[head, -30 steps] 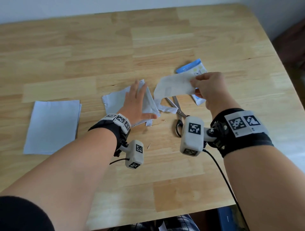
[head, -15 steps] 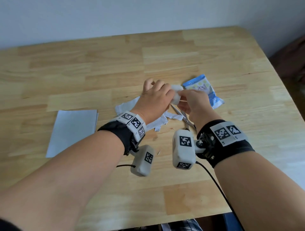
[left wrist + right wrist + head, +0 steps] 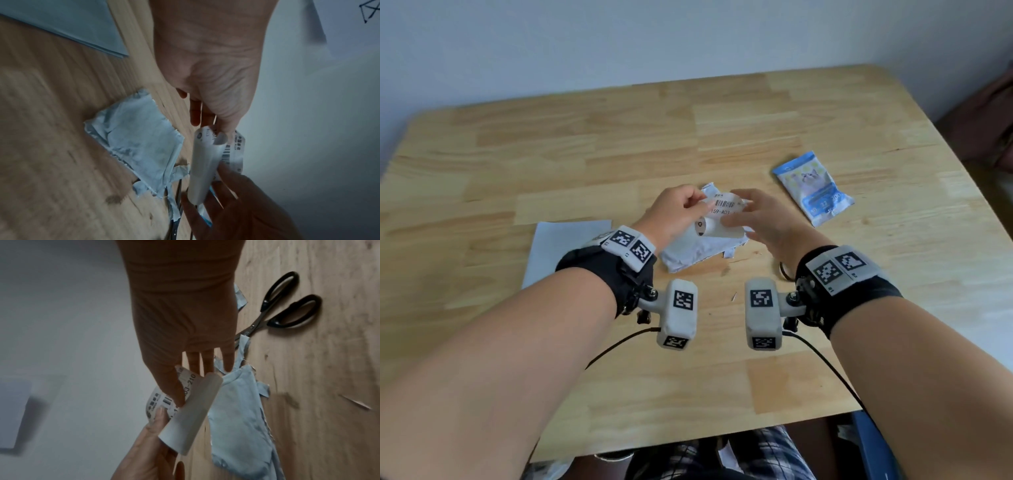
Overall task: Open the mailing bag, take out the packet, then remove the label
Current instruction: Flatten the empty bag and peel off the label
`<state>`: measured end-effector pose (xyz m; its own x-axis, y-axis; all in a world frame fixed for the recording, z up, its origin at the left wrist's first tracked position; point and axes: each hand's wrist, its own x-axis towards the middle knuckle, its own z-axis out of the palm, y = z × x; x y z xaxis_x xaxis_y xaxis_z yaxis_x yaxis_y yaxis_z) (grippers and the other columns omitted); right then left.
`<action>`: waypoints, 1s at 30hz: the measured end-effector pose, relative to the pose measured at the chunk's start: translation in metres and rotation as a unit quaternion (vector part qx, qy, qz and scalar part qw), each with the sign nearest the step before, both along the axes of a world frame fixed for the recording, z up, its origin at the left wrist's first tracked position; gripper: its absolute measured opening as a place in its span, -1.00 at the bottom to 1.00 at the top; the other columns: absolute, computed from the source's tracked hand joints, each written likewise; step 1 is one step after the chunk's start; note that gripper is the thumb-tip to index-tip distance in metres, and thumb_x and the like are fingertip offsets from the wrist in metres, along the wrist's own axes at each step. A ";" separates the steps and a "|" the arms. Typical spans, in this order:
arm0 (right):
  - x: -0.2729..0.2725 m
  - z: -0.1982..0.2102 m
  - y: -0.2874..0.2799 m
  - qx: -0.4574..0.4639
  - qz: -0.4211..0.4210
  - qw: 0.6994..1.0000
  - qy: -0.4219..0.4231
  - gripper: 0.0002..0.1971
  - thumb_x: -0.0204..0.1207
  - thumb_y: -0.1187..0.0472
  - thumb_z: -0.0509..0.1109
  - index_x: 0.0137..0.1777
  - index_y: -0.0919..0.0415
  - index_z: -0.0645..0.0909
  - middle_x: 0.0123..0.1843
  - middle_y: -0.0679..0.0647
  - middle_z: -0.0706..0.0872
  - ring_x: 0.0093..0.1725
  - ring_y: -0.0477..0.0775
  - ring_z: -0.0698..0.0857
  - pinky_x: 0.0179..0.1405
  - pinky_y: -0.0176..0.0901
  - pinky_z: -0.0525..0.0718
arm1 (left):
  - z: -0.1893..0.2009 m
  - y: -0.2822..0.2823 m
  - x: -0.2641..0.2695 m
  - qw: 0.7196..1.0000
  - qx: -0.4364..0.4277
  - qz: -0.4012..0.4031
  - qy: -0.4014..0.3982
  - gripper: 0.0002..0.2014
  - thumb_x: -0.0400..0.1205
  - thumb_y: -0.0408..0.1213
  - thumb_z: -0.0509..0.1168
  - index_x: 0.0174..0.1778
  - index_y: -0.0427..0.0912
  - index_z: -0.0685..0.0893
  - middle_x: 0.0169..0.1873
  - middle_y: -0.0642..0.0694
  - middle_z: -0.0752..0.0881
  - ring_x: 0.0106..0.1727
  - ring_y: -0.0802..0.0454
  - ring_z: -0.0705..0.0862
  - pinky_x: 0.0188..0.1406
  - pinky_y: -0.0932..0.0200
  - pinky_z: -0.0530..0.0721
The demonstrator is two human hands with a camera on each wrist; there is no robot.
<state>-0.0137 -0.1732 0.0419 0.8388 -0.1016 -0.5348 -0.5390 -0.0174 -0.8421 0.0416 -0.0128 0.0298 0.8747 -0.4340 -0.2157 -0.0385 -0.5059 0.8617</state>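
The white label [image 3: 722,209], barcode side up and curled into a roll, is held between both hands just above the torn grey mailing bag [image 3: 695,253]. My left hand [image 3: 703,205] pinches its left end with the thumb on the printed face [image 3: 221,138]. My right hand [image 3: 736,212] holds the right end, thumb on top [image 3: 174,394] and fingers fairly straight behind the roll [image 3: 195,410]. The bag [image 3: 139,146] lies flat and crumpled on the table. Further right, the blue packet [image 3: 813,188] with a cat picture lies apart from both hands.
Black-handled scissors [image 3: 287,309] lie shut beside the bag under my right wrist. A stack of pale paper sheets [image 3: 558,246] rests left of the bag. The wooden table [image 3: 688,377] ends at a wall behind and an edge near my body.
A second ago my right hand held the label flat in the air while my left pressed on the bag. Both hands now hold the label, which has curled into a roll.
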 end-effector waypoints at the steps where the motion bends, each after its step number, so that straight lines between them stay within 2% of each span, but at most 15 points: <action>1: -0.004 -0.002 0.004 0.016 -0.004 1.000 -0.005 -0.43 0.42 0.42 0.47 0.43 0.16 0.47 0.20 0.22 0.65 0.05 0.07 0.67 0.02 -0.11 0.69 | 0.000 0.003 -0.006 1.000 -0.012 0.010 0.007 -0.84 0.65 -0.19 0.29 -0.07 -0.22 0.67 -0.28 -0.11 0.66 -0.27 0.08 0.54 -0.21 0.28 0.49; 2: -0.009 -0.003 0.007 0.038 -0.011 0.999 -0.010 -0.49 0.44 0.42 0.45 0.39 0.16 0.50 0.16 0.19 0.66 0.05 0.09 0.68 0.10 -0.03 0.67 | -0.001 0.006 -0.012 0.999 -0.021 0.023 0.013 -0.80 0.66 -0.18 0.28 -0.07 -0.26 0.67 -0.33 -0.04 0.63 -0.31 0.11 0.51 -0.27 0.36 0.47; 4: -0.020 -0.004 0.010 0.081 -0.021 0.996 -0.009 -0.56 0.48 0.39 0.41 0.35 0.13 0.52 0.08 0.11 0.67 0.04 0.09 0.68 0.09 0.00 0.67 | -0.004 0.013 -0.023 0.998 -0.022 0.048 0.024 -0.72 0.67 -0.14 0.26 -0.14 -0.32 0.67 -0.40 0.04 0.58 -0.34 0.12 0.48 -0.33 0.43 0.46; 6: -0.031 -0.006 0.011 0.093 0.004 0.996 -0.001 -0.53 0.47 0.45 0.40 0.35 0.11 0.49 0.08 0.14 0.66 0.05 0.12 0.68 0.02 0.00 0.70 | -0.009 0.018 -0.037 0.997 -0.015 0.060 0.035 -0.68 0.67 -0.09 0.24 -0.28 -0.25 0.62 -0.43 0.01 0.55 -0.39 0.11 0.44 -0.46 0.44 0.41; 8: -0.042 -0.008 0.013 0.075 0.041 0.996 0.010 -0.44 0.43 0.53 0.40 0.36 0.08 0.43 0.12 0.22 0.64 0.07 0.17 0.68 -0.07 0.00 0.70 | -0.015 0.022 -0.052 0.996 -0.015 0.068 0.048 -0.59 0.66 -0.03 0.23 -0.33 -0.31 0.57 -0.42 -0.10 0.53 -0.38 0.05 0.45 -0.41 0.35 0.41; 10: -0.056 -0.013 0.014 0.037 0.066 0.997 0.004 -0.42 0.38 0.58 0.41 0.27 0.05 0.37 0.15 0.27 0.58 0.05 0.21 0.68 -0.15 0.01 0.69 | -0.021 0.025 -0.067 0.995 -0.014 0.083 0.054 -0.50 0.66 -0.01 0.23 -0.29 -0.47 0.53 -0.39 -0.18 0.53 -0.35 0.01 0.47 -0.34 0.26 0.42; 12: -0.074 -0.018 0.015 0.002 0.084 0.996 -0.027 -0.51 0.36 0.59 0.40 0.06 0.04 0.36 0.11 0.27 0.52 -0.04 0.20 0.66 -0.27 -0.06 0.67 | -0.025 0.025 -0.085 0.993 -0.006 0.105 0.061 -0.52 0.67 -0.03 0.23 -0.23 -0.50 0.59 -0.37 -0.19 0.56 -0.37 0.02 0.49 -0.34 0.23 0.43; 14: -0.093 -0.022 0.017 -0.039 0.089 0.993 -0.066 -0.62 0.39 0.56 0.41 -0.13 0.07 0.39 0.04 0.18 0.50 -0.14 0.10 0.63 -0.45 -0.26 0.59 | -0.029 0.023 -0.104 0.990 0.003 0.121 0.072 -0.56 0.66 -0.07 0.25 -0.11 -0.50 0.65 -0.37 -0.15 0.63 -0.41 0.08 0.56 -0.29 0.17 0.51; 16: -0.112 -0.028 0.018 -0.068 0.068 0.991 -0.096 -0.75 0.46 0.46 0.41 -0.20 0.11 0.48 0.00 0.12 0.52 -0.17 0.04 0.63 -0.48 -0.33 0.65 | -0.031 0.021 -0.124 0.988 0.001 0.132 0.085 -0.69 0.66 -0.17 0.27 -0.07 -0.41 0.68 -0.42 -0.08 0.62 -0.47 0.15 0.59 -0.36 0.24 0.57; 18: -0.128 -0.033 0.021 -0.090 0.047 0.989 -0.105 -0.89 0.55 0.39 0.34 -0.12 0.17 0.59 -0.08 0.08 0.56 -0.23 -0.03 0.63 -0.39 -0.25 0.72 | -0.034 0.019 -0.143 0.985 0.000 0.132 0.109 -0.87 0.67 -0.32 0.25 0.01 -0.30 0.65 -0.36 -0.06 0.62 -0.46 0.18 0.61 -0.45 0.38 0.59; 21: -0.149 -0.045 0.021 -0.168 0.056 0.979 -0.097 -0.84 0.59 0.35 0.30 0.08 0.18 0.66 -0.21 -0.02 0.52 -0.31 -0.07 0.56 -0.42 -0.29 0.55 | -0.042 0.022 -0.168 0.986 0.027 0.101 0.130 -0.81 0.65 -0.49 0.19 0.14 -0.30 0.62 -0.19 -0.13 0.68 -0.32 0.10 0.63 -0.33 0.36 0.65; 23: -0.162 -0.051 0.022 -0.189 0.064 0.976 -0.086 -0.83 0.57 0.36 0.34 0.11 0.21 0.65 -0.24 -0.04 0.48 -0.33 -0.04 0.55 -0.42 -0.23 0.57 | -0.048 0.027 -0.183 0.988 0.054 0.067 0.129 -0.76 0.61 -0.50 0.23 0.18 -0.29 0.61 -0.05 -0.17 0.70 -0.18 0.02 0.65 -0.14 0.19 0.68; 26: -0.182 -0.060 0.027 -0.189 0.083 0.977 -0.059 -0.81 0.53 0.41 0.37 0.11 0.26 0.62 -0.20 0.06 0.52 -0.29 0.11 0.60 -0.30 0.02 0.67 | -0.056 0.034 -0.202 0.987 0.096 0.016 0.128 -0.68 0.55 -0.48 0.30 0.23 -0.25 0.59 0.06 -0.17 0.70 0.02 -0.07 0.65 0.02 0.05 0.66; 28: -0.194 -0.067 0.033 -0.200 0.108 0.972 -0.054 -0.81 0.51 0.41 0.38 0.08 0.23 0.63 -0.09 0.18 0.59 -0.27 0.13 0.61 -0.32 -0.04 0.62 | -0.063 0.040 -0.212 0.984 0.117 -0.007 0.131 -0.63 0.53 -0.43 0.36 0.26 -0.24 0.54 0.08 -0.14 0.68 0.08 -0.08 0.65 0.11 0.03 0.64; 30: -0.205 -0.074 0.041 -0.202 0.124 0.970 -0.046 -0.81 0.50 0.40 0.39 0.06 0.17 0.64 -0.02 0.21 0.62 -0.27 0.11 0.60 -0.37 -0.16 0.56 | -0.068 0.047 -0.222 0.984 0.121 -0.012 0.131 -0.61 0.52 -0.41 0.40 0.24 -0.19 0.48 0.05 -0.12 0.65 0.06 -0.06 0.64 0.08 0.06 0.62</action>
